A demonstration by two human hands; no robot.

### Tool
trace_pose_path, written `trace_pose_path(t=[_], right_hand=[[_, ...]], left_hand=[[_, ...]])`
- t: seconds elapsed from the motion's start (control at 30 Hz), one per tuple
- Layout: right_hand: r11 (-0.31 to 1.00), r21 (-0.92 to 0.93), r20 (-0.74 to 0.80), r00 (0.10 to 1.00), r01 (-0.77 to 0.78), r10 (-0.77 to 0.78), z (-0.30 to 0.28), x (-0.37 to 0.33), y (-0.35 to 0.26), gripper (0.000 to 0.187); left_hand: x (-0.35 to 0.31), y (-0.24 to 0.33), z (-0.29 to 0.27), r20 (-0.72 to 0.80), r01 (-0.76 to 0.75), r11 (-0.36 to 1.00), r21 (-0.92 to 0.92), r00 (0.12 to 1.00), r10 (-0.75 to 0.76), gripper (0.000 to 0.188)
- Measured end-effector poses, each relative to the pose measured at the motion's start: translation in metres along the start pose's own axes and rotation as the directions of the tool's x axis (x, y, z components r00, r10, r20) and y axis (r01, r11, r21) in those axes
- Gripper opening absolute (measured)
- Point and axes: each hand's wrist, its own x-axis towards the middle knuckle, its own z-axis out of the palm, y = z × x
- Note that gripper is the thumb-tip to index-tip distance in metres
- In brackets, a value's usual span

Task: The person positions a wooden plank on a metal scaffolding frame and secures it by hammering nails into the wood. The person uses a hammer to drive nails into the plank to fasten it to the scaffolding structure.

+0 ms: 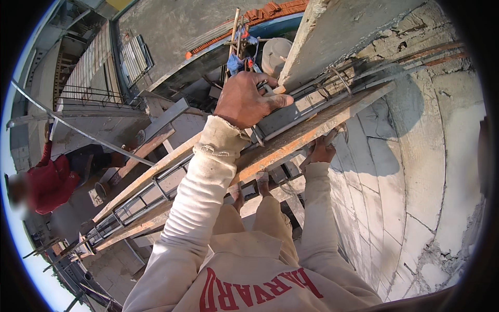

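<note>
My left hand [253, 100] is closed at the upper end of a long timber form, beside the edge of an upright concrete slab [332, 41]. A small grey piece shows between its thumb and fingers; its kind is unclear. Steel reinforcing bars [161, 190] tied with stirrups run inside the form, between two long boards. The nearer board [306, 125] passes between my hands. Lower and to the right, my right hand [321, 152] is closed around a hammer [339, 133], its head by the block wall and much of its handle hidden.
A pale block wall [395, 187] rises along the right. My feet [262, 183] stand below the form, among planks. At the left, a person in red [54, 182] is by the boards, and a long thin rod [78, 132] slants across. Orange roof tiles [270, 13] lie at the top.
</note>
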Motion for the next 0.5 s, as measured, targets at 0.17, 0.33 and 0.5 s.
trace_pose_path(t=[0.17, 0.33, 0.5], right_hand=[[0.957, -0.144, -0.146, 0.951, 0.251, -0.272, -0.045, -0.023, -0.014, 0.031], [0.728, -0.518, 0.054, 0.867, 0.449, -0.496, -0.096, -0.070, -0.073, 0.016], [0.758, -0.525, 0.353, 0.909, 0.387, -0.220, -0.078, -0.127, -0.165, 0.016]], left_hand=[[0.004, -0.015, -0.003, 0.032, -0.028, 0.981, -0.191, 0.999, 0.035, 0.052], [0.006, -0.020, -0.007, 0.082, -0.018, 0.974, -0.224, 0.996, 0.037, 0.044], [0.005, -0.024, -0.011, 0.115, 0.002, 0.946, -0.323, 0.993, 0.037, 0.040]])
